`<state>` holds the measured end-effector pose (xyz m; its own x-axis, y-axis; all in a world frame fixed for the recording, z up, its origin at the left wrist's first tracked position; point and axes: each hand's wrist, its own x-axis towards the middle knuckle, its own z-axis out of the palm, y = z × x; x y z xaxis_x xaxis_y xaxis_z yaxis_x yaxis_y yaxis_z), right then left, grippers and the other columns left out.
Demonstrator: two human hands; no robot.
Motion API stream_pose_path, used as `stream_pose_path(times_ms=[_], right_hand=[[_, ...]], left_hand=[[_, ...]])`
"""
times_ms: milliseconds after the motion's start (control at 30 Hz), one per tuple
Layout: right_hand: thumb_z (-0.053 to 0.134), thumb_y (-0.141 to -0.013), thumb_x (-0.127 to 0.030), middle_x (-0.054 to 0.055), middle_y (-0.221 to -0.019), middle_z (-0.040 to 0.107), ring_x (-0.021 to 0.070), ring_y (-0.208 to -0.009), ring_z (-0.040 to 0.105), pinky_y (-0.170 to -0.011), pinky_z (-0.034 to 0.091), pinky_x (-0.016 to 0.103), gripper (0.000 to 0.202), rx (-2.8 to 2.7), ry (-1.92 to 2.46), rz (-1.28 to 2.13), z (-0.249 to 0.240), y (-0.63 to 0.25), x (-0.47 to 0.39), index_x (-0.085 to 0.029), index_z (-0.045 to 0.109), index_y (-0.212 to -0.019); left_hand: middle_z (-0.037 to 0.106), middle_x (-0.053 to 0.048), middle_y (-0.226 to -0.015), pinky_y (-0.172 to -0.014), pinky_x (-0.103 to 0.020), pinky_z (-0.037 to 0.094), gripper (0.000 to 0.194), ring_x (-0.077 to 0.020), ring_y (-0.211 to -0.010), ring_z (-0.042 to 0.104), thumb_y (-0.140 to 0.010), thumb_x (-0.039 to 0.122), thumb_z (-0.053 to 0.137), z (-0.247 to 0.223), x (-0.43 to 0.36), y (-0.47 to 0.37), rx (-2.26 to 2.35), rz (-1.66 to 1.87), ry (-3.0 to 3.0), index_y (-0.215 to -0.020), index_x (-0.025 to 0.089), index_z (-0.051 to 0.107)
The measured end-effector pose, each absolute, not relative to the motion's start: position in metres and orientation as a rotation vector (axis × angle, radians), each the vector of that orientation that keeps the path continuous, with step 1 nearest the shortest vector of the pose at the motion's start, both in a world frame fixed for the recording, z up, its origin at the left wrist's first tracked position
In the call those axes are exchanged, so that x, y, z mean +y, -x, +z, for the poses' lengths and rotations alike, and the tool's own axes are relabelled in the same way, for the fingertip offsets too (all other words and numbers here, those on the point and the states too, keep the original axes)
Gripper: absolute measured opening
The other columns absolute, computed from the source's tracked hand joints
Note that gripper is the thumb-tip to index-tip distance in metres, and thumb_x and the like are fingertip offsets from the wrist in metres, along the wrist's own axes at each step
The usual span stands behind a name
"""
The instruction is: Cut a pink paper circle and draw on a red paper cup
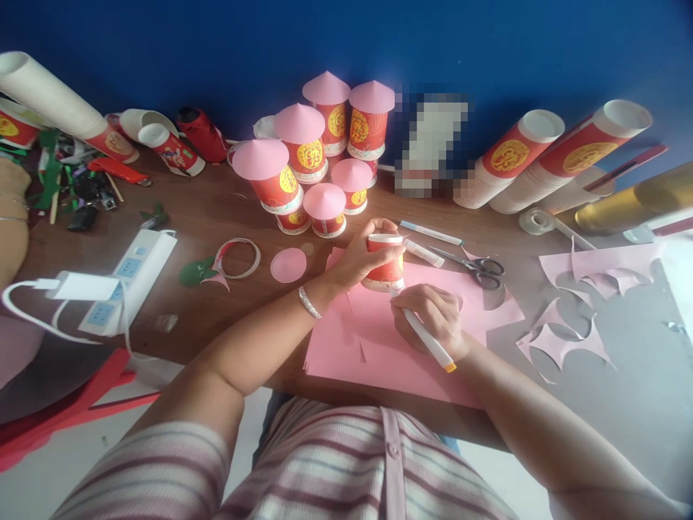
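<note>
Brown table against a blue wall, hands gripping red cup and marker

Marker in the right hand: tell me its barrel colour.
The marker's barrel is white, best seen in the head view.

We seem to be at an indoor craft workspace, though we cannot tell whether it belongs to a home, a classroom or a shop. We see a brown tabletop against a dark blue wall, with pink paper sheets, curved paper offcuts, scissors and a roll of tape. Around them we find stacked red-and-white paper cups, cup models with pink cone tops and a white power strip.
</note>
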<state>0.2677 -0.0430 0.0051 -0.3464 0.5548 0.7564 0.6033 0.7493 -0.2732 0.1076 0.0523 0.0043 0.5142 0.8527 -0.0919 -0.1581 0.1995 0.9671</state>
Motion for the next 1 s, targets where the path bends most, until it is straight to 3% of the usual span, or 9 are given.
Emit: stream_pose_path(times_ms=[167,400,633,733,867,1000], right_hand=[[0.061,-0.091,-0.009,0.001,-0.077,0.063,0.0121,-0.061,0.059,-0.053,0.049,0.024,0.018,-2.041,0.868,-0.096,0.004,-0.273,-0.043,-0.020,0.058,-0.105],[0.058,-0.094,-0.009,0.001,-0.081,0.063,0.0136,-0.062,0.059,-0.055,0.050,0.026,0.031,-1.929,1.010,-0.146,-0.012,-0.285,-0.036,-0.023,0.054,-0.123],[0.055,-0.094,-0.010,0.002,-0.082,0.065,0.0149,-0.065,0.063,-0.057,0.052,0.027,0.024,-1.823,1.163,-0.121,-0.016,-0.283,-0.027,-0.023,0.057,-0.114],[0.051,-0.093,-0.010,0.007,-0.094,0.068,0.0176,-0.077,0.068,-0.065,0.056,0.030,0.028,-1.863,1.143,-0.090,-0.018,-0.283,-0.026,-0.023,0.057,-0.117],[0.058,-0.092,-0.015,0.010,-0.110,0.068,0.0207,-0.092,0.070,-0.064,0.057,0.030,0.027,-1.959,1.186,-0.032,-0.022,-0.286,-0.027,-0.024,0.059,-0.117],[0.062,-0.091,-0.012,0.005,-0.096,0.068,0.0186,-0.083,0.068,-0.068,0.057,0.029,0.024,-1.940,1.113,-0.105,-0.023,-0.292,-0.027,-0.024,0.063,-0.112]], left_hand=[[0.061,-0.004,-0.106,-0.078,-0.030,0.051,0.042,-0.0170,-0.094,0.062,-0.082,0.037,0.078,-0.001,0.053,-0.109,0.678,0.864,-1.082,-0.113,0.021,0.053],[0.067,-0.008,-0.118,-0.090,-0.037,0.053,0.046,-0.0231,-0.108,0.067,-0.084,0.037,0.078,-0.007,0.055,-0.107,0.564,0.903,-0.980,-0.121,0.022,0.056],[0.066,-0.006,-0.121,-0.094,-0.038,0.055,0.046,-0.0220,-0.107,0.068,-0.081,0.034,0.079,-0.006,0.057,-0.107,0.480,0.910,-0.815,-0.122,0.024,0.059],[0.066,-0.006,-0.126,-0.099,-0.042,0.054,0.048,-0.0223,-0.109,0.068,-0.083,0.033,0.078,-0.005,0.056,-0.107,0.508,0.924,-0.803,-0.126,0.025,0.059],[0.066,-0.007,-0.128,-0.106,-0.047,0.050,0.047,-0.0227,-0.109,0.068,-0.083,0.032,0.078,-0.004,0.055,-0.106,0.502,0.941,-0.791,-0.126,0.024,0.060],[0.064,-0.007,-0.131,-0.108,-0.047,0.049,0.041,-0.0231,-0.114,0.067,-0.085,0.030,0.077,-0.004,0.055,-0.105,0.448,0.918,-0.779,-0.122,0.023,0.060]])
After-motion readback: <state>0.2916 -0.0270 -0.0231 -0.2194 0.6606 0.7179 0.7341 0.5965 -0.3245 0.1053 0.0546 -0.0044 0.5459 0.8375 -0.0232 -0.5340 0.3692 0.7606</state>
